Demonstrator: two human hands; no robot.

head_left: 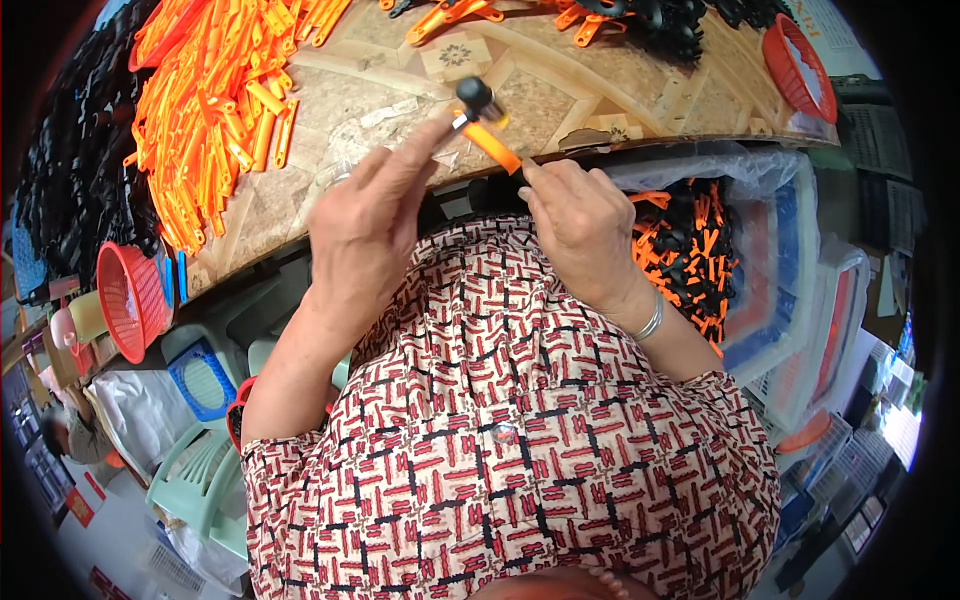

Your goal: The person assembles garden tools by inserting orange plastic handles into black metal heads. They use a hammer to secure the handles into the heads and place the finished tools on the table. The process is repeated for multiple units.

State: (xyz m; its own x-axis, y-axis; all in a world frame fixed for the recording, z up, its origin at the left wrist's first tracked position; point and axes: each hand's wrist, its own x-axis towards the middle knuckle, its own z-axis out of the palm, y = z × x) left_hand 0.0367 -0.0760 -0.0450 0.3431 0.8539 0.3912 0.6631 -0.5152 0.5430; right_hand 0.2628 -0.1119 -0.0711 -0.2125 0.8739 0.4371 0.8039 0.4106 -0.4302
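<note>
My right hand (pixel 580 225) pinches the lower end of a slim orange plastic handle (pixel 492 148), just over the table's front edge. At the handle's upper end is a black piece with a rounded end (pixel 476 95), smeared by motion. My left hand (pixel 365 215) reaches up beside it, fingers bent together and tips at the black piece. A small pale bit shows at those fingertips, too blurred to name. Whether the black piece and the handle are joined I cannot tell.
A large heap of orange handles (pixel 215 110) covers the table's left, beside black parts (pixel 85 150). More black and orange pieces (pixel 640 25) lie at the back. Red baskets (pixel 133 300) (pixel 800 70) sit at both sides. A plastic-lined bin (pixel 775 260) of black-and-orange pieces stands at my right.
</note>
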